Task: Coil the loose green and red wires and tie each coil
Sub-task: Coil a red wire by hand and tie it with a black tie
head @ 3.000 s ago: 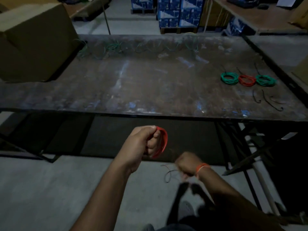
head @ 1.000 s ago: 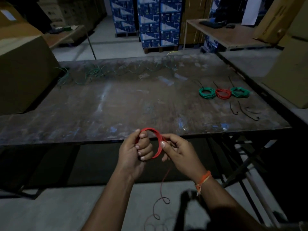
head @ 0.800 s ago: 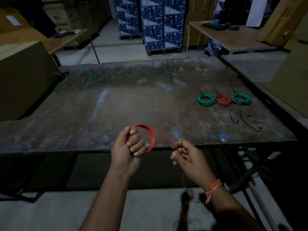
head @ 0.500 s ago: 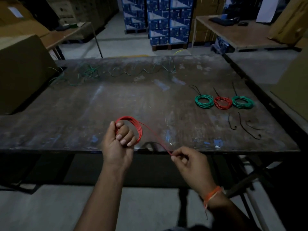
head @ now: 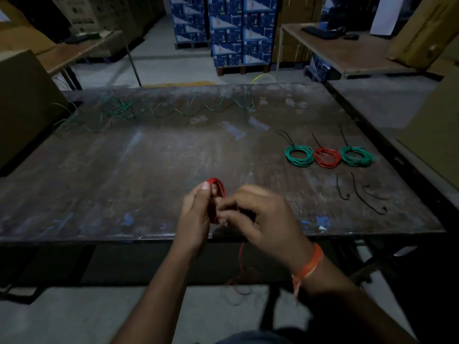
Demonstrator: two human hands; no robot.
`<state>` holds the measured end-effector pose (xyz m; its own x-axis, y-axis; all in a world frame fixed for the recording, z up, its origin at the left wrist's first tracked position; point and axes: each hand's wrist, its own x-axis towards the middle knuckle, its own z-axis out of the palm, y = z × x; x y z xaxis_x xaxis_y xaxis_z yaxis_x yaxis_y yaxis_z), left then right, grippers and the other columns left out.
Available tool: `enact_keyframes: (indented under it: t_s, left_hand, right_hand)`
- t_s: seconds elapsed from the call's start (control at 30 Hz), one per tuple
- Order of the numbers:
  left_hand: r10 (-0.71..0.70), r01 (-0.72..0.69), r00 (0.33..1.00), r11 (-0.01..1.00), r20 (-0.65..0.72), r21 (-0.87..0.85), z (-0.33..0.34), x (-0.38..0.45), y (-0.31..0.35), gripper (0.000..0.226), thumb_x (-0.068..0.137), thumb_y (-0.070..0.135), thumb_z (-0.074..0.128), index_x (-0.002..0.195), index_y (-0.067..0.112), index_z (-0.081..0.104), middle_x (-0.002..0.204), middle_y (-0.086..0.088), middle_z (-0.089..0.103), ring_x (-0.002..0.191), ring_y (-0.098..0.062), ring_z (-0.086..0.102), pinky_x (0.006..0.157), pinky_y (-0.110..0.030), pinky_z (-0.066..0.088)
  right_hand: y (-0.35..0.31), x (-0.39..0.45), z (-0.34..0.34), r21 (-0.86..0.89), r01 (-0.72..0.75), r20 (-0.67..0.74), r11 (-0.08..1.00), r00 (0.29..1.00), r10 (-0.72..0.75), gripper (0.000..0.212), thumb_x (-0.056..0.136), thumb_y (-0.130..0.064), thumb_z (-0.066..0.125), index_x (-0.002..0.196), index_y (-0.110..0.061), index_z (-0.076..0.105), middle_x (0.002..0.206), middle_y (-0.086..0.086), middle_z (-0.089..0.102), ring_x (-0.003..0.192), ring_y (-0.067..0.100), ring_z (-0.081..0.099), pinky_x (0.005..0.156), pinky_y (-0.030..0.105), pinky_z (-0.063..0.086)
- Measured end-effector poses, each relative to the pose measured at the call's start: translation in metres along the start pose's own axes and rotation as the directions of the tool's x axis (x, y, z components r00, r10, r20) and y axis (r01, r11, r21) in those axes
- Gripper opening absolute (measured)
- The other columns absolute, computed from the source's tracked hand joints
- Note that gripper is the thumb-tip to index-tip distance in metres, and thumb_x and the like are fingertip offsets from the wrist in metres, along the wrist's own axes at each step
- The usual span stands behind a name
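3 tied coils, 2 green [head: 299,156] [head: 357,156] and 1 red [head: 327,157], lie side by side at the right of the surface [head: 149,170]. The left hand [head: 196,214] grips a half-wound red coil [head: 217,194]; the blurred right hand [head: 260,214] seems to pinch its strand, tail [head: 240,264] hanging unwound. Loose green wire [head: 173,109] waits at the far edge, black ties [head: 357,192] unused.

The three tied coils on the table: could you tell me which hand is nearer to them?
Right. The right hand is at the near table edge, on the side of the tied coils. The left hand, gripping the red coil, sits farther left.
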<state>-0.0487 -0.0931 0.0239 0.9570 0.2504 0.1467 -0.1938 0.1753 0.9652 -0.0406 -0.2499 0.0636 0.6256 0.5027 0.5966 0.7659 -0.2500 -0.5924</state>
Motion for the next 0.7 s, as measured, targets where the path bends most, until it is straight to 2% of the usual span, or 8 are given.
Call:
enact_keyframes:
  t_s: [0.07, 0.13, 0.23, 0.37, 0.47, 0.53, 0.63, 0.7]
  left_hand:
    - [0.003, -0.004, 0.997, 1.000, 0.075, 0.016, -0.002, 0.007, 0.001, 0.044, 0.106, 0.032, 0.040, 0.075, 0.003, 0.047, 0.053, -0.007, 0.044, 0.047, -0.019, 0.039, 0.046, -0.025, 0.033]
    - [-0.002, 0.001, 0.989, 1.000, 0.149, 0.008, -0.006, 0.013, 0.005, 0.047, 0.107, 0.031, 0.036, 0.078, -0.004, 0.047, 0.050, 0.002, 0.037, 0.044, -0.013, 0.031, 0.044, -0.021, 0.025]
    - [-0.043, 0.046, 0.978, 0.999, 0.204, -0.011, -0.015, 0.021, 0.010, 0.050, 0.108, 0.027, 0.035, 0.088, -0.017, 0.047, 0.051, 0.005, 0.029, 0.047, -0.012, 0.023, 0.046, -0.023, 0.018]
    - [-0.102, 0.114, 0.973, 0.992, 0.205, -0.048, -0.026, 0.024, 0.012, 0.046, 0.104, 0.031, 0.040, 0.079, -0.006, 0.046, 0.050, 0.002, 0.025, 0.043, -0.010, 0.020, 0.044, -0.019, 0.018]
    - [-0.151, 0.168, 0.966, 0.983, 0.211, -0.067, -0.036, 0.025, 0.012, 0.042, 0.097, 0.040, 0.045, 0.080, 0.003, 0.052, 0.050, 0.002, 0.024, 0.041, -0.009, 0.017, 0.045, -0.023, 0.009]
    - [-0.161, 0.182, 0.963, 0.980, 0.214, -0.083, -0.042, 0.025, 0.012, 0.040, 0.093, 0.042, 0.052, 0.083, 0.004, 0.052, 0.050, 0.005, 0.024, 0.040, -0.006, 0.016, 0.044, -0.023, 0.006]
    - [-0.187, 0.220, 0.953, 0.968, 0.238, -0.122, -0.047, 0.024, 0.011, 0.036, 0.090, 0.038, 0.057, 0.081, 0.004, 0.050, 0.048, 0.007, 0.023, 0.038, -0.004, 0.015, 0.041, -0.013, 0.012]
    - [-0.216, 0.270, 0.939, 0.945, 0.268, -0.185, -0.048, 0.024, 0.011, 0.030, 0.092, 0.033, 0.051, 0.077, 0.008, 0.049, 0.046, 0.006, 0.023, 0.035, -0.004, 0.014, 0.041, -0.011, 0.015]
  right_hand:
    - [0.002, 0.015, 0.000, 0.021, -0.053, -0.015, 0.998, 0.998, 0.054, 0.006, 0.089, -0.009, 0.074, 0.095, -0.012, 0.076, 0.083, -0.002, 0.067, 0.080, 0.004, 0.062, 0.073, 0.017, 0.045]
    - [0.006, 0.028, 0.002, 0.028, -0.089, -0.036, 0.996, 0.995, 0.090, 0.006, 0.087, -0.010, 0.077, 0.093, -0.013, 0.076, 0.083, -0.008, 0.066, 0.080, 0.000, 0.061, 0.072, 0.011, 0.041]
    - [0.009, 0.042, 0.009, 0.055, -0.116, -0.046, 0.992, 0.992, 0.118, 0.008, 0.086, -0.010, 0.078, 0.092, -0.015, 0.076, 0.085, -0.014, 0.067, 0.085, 0.001, 0.064, 0.074, 0.010, 0.043]
    - [0.011, 0.052, 0.019, 0.094, -0.127, -0.054, 0.987, 0.990, 0.133, 0.010, 0.088, -0.007, 0.075, 0.095, -0.013, 0.076, 0.087, -0.010, 0.068, 0.088, 0.010, 0.067, 0.076, 0.017, 0.049]
    - [0.015, 0.055, 0.026, 0.127, -0.154, -0.086, 0.980, 0.982, 0.165, 0.012, 0.089, -0.005, 0.074, 0.098, -0.012, 0.076, 0.092, -0.008, 0.068, 0.093, 0.011, 0.067, 0.080, 0.017, 0.050]
    - [0.021, 0.055, 0.031, 0.139, -0.172, -0.115, 0.975, 0.975, 0.189, 0.011, 0.089, -0.006, 0.074, 0.099, -0.012, 0.075, 0.095, -0.004, 0.068, 0.095, 0.014, 0.067, 0.081, 0.022, 0.053]
    - [0.028, 0.053, 0.039, 0.119, -0.205, -0.132, 0.971, 0.966, 0.220, 0.010, 0.089, -0.009, 0.075, 0.098, -0.013, 0.076, 0.099, -0.001, 0.066, 0.098, 0.015, 0.065, 0.084, 0.028, 0.055]
    - [0.031, 0.051, 0.044, 0.063, -0.215, -0.110, 0.975, 0.969, 0.221, 0.009, 0.092, -0.012, 0.073, 0.100, -0.014, 0.076, 0.100, -0.002, 0.064, 0.099, 0.012, 0.064, 0.082, 0.025, 0.053]
